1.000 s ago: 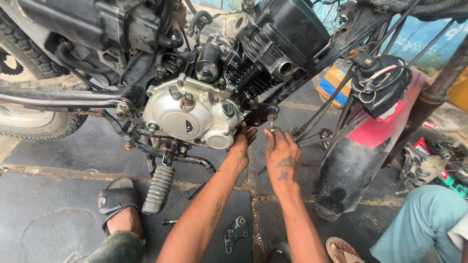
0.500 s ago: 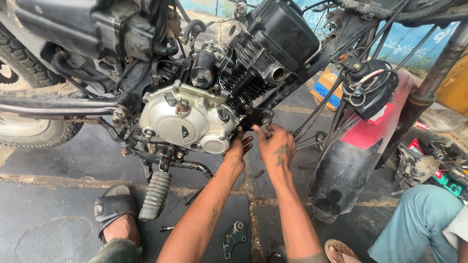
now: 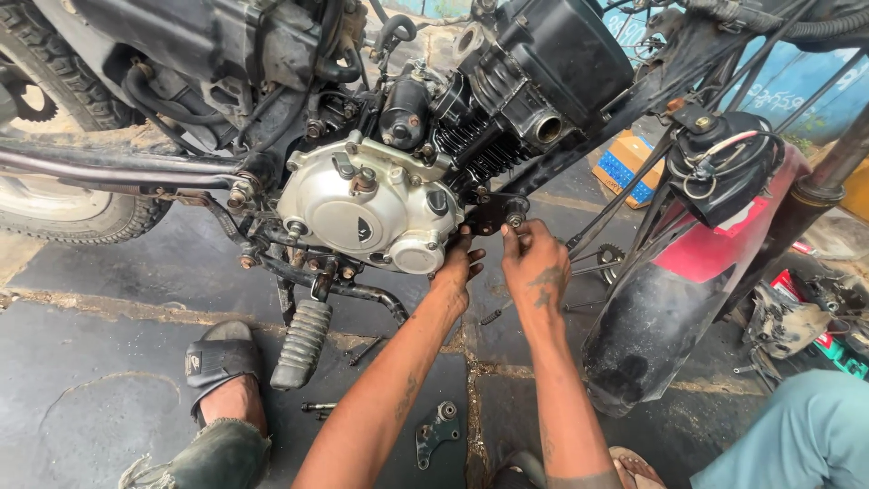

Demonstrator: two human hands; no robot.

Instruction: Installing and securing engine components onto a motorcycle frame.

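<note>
Right hand (image 3: 536, 264) pinches the mount bolt (image 3: 516, 218) just above it, nearer than the left hand (image 3: 459, 269), which curls under the silver engine cover (image 3: 362, 217).

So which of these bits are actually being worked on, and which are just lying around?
In hand:
left hand under the black bracket
right hand fingering the bolt
silver engine cover beside them

Lying about:
loose plate on the floor
footpeg
blue box
red fender
</note>
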